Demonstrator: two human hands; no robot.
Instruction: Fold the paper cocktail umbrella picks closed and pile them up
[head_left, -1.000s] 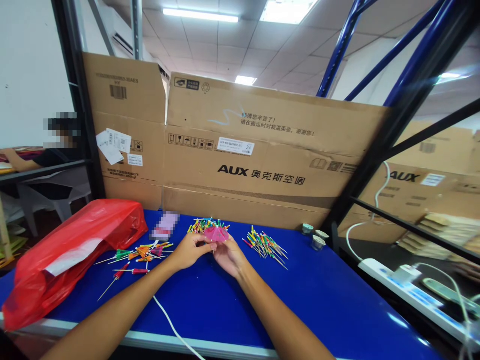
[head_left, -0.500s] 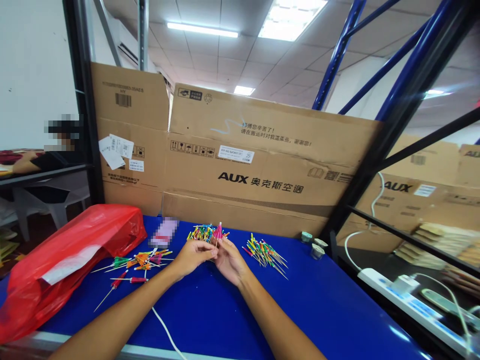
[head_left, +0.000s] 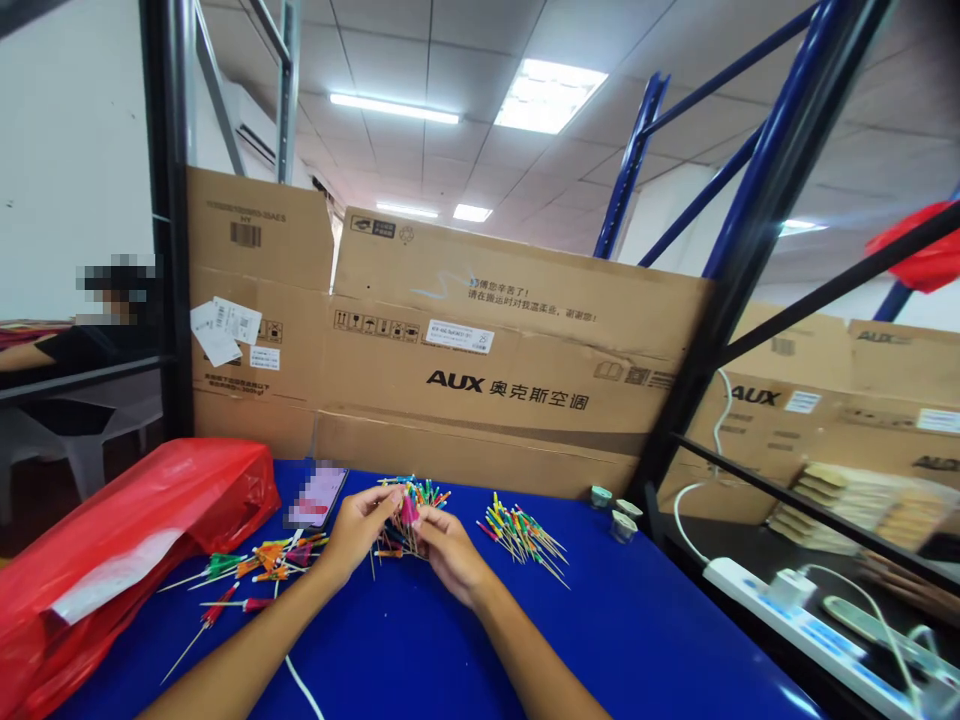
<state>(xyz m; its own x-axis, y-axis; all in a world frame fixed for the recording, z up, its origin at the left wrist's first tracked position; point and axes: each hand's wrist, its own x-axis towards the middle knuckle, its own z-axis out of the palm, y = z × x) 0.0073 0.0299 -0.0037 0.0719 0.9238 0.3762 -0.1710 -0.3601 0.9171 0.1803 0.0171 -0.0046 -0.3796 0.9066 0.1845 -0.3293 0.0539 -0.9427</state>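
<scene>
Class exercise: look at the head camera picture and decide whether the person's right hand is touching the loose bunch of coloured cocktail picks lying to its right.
Apart. The head view shows the right hand clear of the bunch of cocktail picks, with blue tabletop visible between them.

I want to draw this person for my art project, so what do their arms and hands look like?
The left arm and right arm are bare, with no sleeve in view. The left hand and right hand wear no gloves. No watch, bracelet or cable shows on either wrist.
</scene>
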